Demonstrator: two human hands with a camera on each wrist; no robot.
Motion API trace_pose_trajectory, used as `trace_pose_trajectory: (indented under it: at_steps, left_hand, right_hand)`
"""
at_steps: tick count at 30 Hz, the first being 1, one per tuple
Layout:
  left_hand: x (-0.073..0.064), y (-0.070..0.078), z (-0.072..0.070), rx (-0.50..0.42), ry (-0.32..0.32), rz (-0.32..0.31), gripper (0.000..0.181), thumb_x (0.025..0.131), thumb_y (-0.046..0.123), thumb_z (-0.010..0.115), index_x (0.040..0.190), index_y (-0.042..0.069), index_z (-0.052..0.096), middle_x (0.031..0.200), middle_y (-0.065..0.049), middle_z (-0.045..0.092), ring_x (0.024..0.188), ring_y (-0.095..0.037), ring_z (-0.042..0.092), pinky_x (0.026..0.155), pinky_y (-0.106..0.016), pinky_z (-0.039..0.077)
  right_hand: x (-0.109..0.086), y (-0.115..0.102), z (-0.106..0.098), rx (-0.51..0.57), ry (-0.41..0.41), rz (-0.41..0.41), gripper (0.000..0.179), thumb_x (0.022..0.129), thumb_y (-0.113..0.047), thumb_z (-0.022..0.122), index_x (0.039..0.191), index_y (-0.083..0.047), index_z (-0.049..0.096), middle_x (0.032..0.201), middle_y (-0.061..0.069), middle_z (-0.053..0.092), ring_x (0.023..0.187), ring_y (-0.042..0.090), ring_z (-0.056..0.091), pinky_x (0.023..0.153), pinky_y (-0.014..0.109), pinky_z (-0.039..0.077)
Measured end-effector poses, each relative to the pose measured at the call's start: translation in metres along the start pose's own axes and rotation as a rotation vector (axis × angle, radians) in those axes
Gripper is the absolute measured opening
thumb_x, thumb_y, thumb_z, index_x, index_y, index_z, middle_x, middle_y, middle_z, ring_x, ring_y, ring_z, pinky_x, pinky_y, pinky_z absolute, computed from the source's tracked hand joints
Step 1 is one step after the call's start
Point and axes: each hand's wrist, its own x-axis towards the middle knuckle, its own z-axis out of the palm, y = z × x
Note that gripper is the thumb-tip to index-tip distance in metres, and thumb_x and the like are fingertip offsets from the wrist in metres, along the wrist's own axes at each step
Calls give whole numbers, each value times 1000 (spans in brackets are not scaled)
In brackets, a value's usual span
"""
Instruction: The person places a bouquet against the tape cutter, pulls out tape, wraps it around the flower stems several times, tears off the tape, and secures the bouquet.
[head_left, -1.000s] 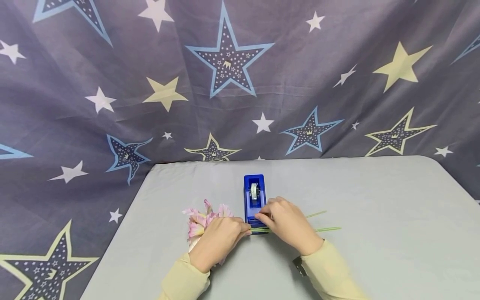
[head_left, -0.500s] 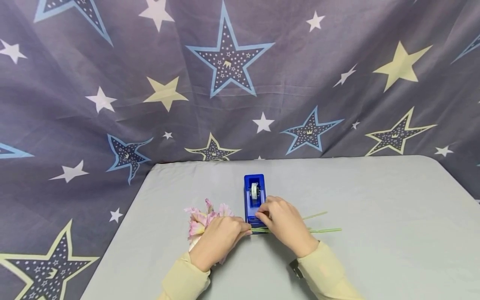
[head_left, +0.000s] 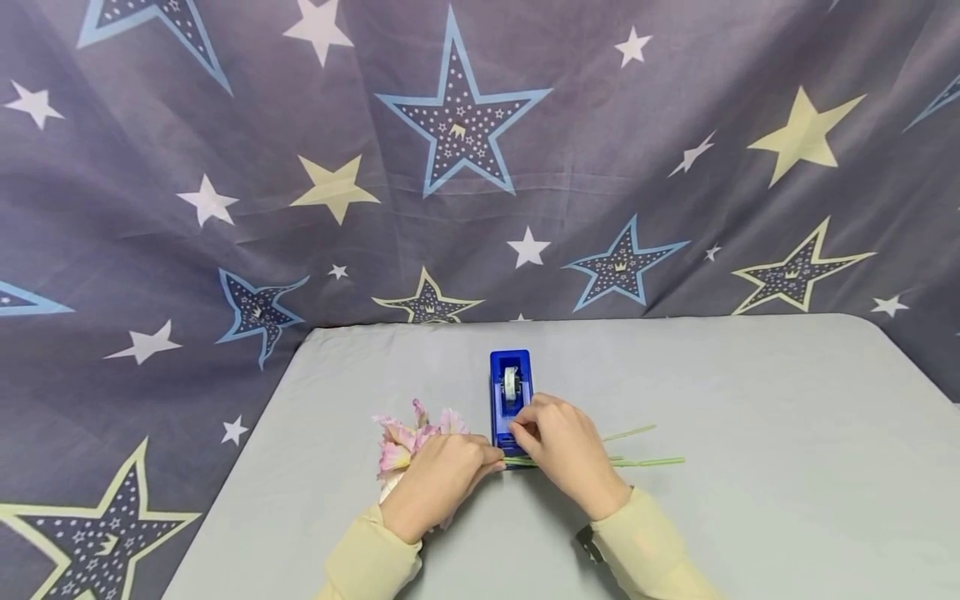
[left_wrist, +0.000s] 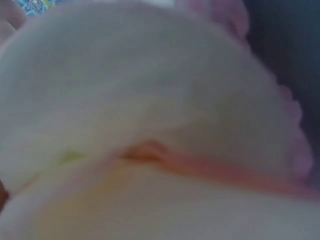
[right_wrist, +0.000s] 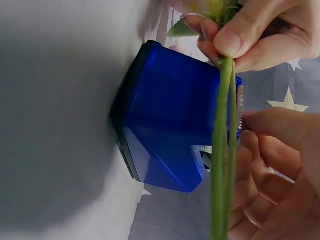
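Pink artificial flowers (head_left: 401,437) lie left of centre in the head view, partly hidden by my left hand (head_left: 442,471). Thumb and fingers of that hand pinch the green stems (right_wrist: 223,150), which run rightward in front of the blue tape dispenser (head_left: 504,425). White-pink petals (left_wrist: 150,90) fill the blurred left wrist view. My right hand (head_left: 573,454) is over the dispenser's near end. In the right wrist view its thumb and forefinger pinch at the tape end by the serrated cutter (right_wrist: 241,107), other fingers curled; the clear tape itself hardly shows.
A roll of tape (head_left: 511,383) sits in the dispenser. Stem ends (head_left: 660,461) stick out past my right hand. The pale grey table (head_left: 750,400) meets a star-patterned curtain (head_left: 570,167) at the back.
My right wrist and forearm have shifted slightly left while the fingertips stay at the dispenser's near end. My left hand and the stems have hardly moved.
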Motion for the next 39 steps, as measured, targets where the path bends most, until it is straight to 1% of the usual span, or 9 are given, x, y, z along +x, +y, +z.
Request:
trace_pose_trajectory:
  at_steps: [14,22,29,35,39]
  left_hand:
    - [0,0,2,8,8,4,13,94,28,67,85,21,73,77,10,68,66,-7,63,58,-28,51]
    - [0,0,2,4,14,0,12,94,27,68,86,20,74,78,9,70,67,-8,65,59,-28,51]
    - [0,1,0,10,12,3,12,94,27,67,85,21,74,78,10,70,67,-8,65,58,-28,51]
    - [1,2,-1,5,10,0,11,94,26,68,86,20,74,78,9,70,66,-7,64,58,-28,51]
    - [1,2,0,1,7,0,12,94,26,68,86,20,74,78,9,69,65,-7,64,58,-28,52]
  right_hand:
    - [-2,-1,3,23,25,30,14,87,-16,76,74,-14,72,71,-10,58,61,3,50,56,21,42]
    - [-2,0,4,29,42,26,15,87,-16,76,73,-15,71,70,-10,56,62,3,50,57,21,42]
    - [-1,-1,0,69,71,18,11,86,-14,77,77,-14,72,71,-8,60,61,4,50,57,21,42]
    - [0,-3,-1,81,50,32,12,88,-15,76,76,-14,72,68,-9,61,57,2,48,55,20,41]
    - [-1,-4,-1,71,53,32,12,88,-15,75,77,-13,72,68,-8,60,57,3,47,54,20,40]
